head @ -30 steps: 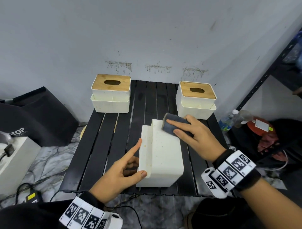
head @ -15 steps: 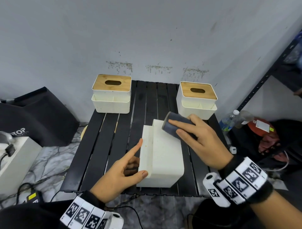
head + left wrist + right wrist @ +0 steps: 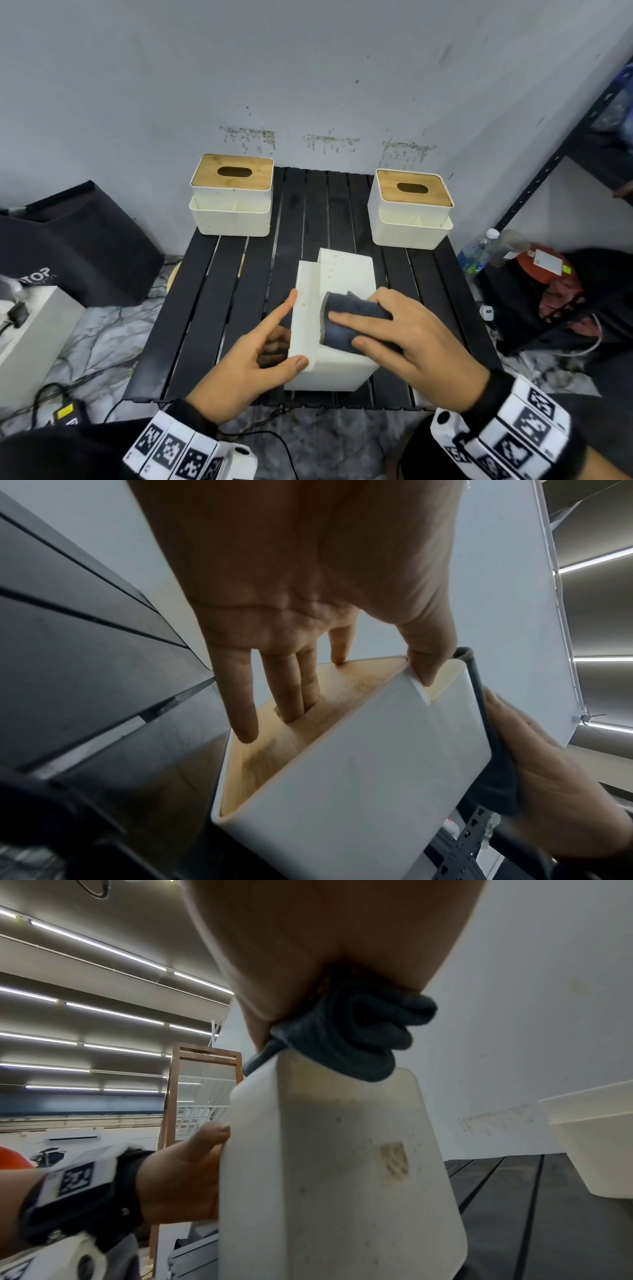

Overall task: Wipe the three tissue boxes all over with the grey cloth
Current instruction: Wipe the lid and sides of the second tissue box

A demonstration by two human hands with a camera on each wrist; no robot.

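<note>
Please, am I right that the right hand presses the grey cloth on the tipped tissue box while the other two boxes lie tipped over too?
Not quite: in the head view the back-left box and back-right box stand upright, wooden lids up. The right hand does press the grey cloth on the tipped box.

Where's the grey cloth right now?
Head view: the grey cloth is pressed under the right hand on the upward face of the tipped tissue box, near-centre on the black table, right of the left hand.
</note>
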